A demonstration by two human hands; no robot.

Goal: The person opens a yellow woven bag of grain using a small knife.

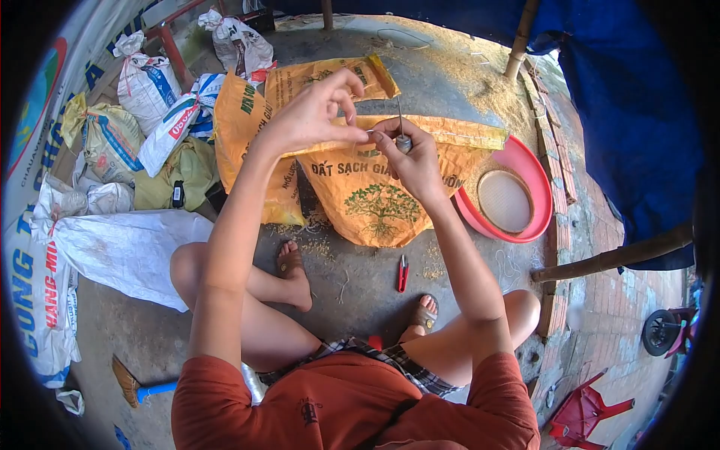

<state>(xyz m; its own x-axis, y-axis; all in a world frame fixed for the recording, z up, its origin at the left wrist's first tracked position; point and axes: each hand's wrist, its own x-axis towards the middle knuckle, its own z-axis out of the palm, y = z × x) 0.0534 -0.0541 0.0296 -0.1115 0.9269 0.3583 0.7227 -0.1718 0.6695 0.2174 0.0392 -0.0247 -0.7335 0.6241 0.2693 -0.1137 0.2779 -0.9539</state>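
Needle upright, thread end coming in from the left.
Right hand (pixel 415 154) pinches the thin metal sack needle (pixel 401 127) vertically; left hand (pixel 311 112) fingertips, closed on something too fine to see, touch alongside, above the yellow woven sack (pixel 375 202).

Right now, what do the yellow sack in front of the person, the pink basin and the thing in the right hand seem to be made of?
The yellow sack looks like woven plastic, matte, with a printed tree and creased folds. The pink basin seems to be moulded plastic with a smooth, slightly glossy rim. The right hand pinches a thin needle, probably metal: grey and straight, though very small. The left hand meets it fingertip to fingertip.
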